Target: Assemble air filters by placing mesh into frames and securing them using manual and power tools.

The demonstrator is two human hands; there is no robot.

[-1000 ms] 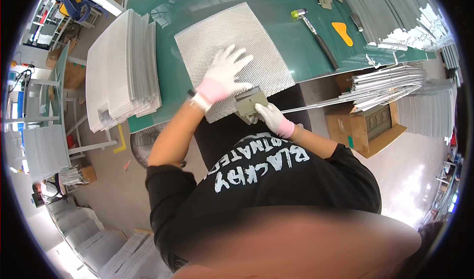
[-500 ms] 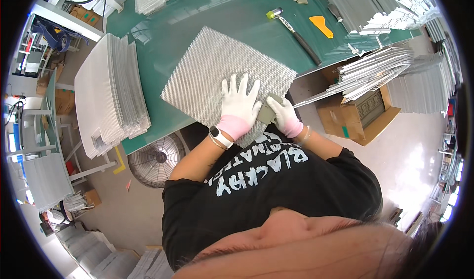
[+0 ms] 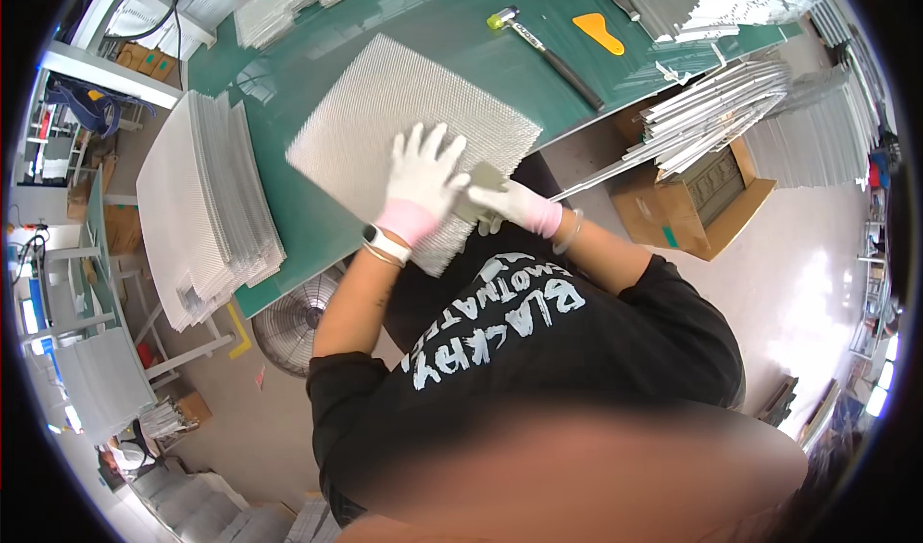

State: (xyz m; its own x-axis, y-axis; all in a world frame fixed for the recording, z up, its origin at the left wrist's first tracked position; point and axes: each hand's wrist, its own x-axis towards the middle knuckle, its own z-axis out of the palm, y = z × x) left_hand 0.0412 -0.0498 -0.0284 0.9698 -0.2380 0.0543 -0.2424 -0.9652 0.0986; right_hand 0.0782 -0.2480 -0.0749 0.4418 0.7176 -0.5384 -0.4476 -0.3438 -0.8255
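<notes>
A square white mesh panel [image 3: 385, 120] lies on the green work table [image 3: 288, 52], its near corner hanging over the table's front edge. My left hand [image 3: 423, 179], in a white glove with a pink cuff, lies flat on the panel with fingers spread. My right hand [image 3: 514, 204], gloved the same way, grips a small grey-green block [image 3: 484, 179] at the panel's near right edge, touching my left hand.
A tall stack of similar mesh panels [image 3: 207, 211] sits at the table's left end. A mallet [image 3: 543, 45] and an orange scraper [image 3: 599, 33] lie further back. Bundles of thin metal strips [image 3: 716, 110] overhang an open cardboard box [image 3: 697, 202] on the right. A fan [image 3: 293, 322] stands below the table.
The view has shifted, so the panel now sits higher and further left. My left hand stays flat on the panel while my right hand with the block has closed in against it.
</notes>
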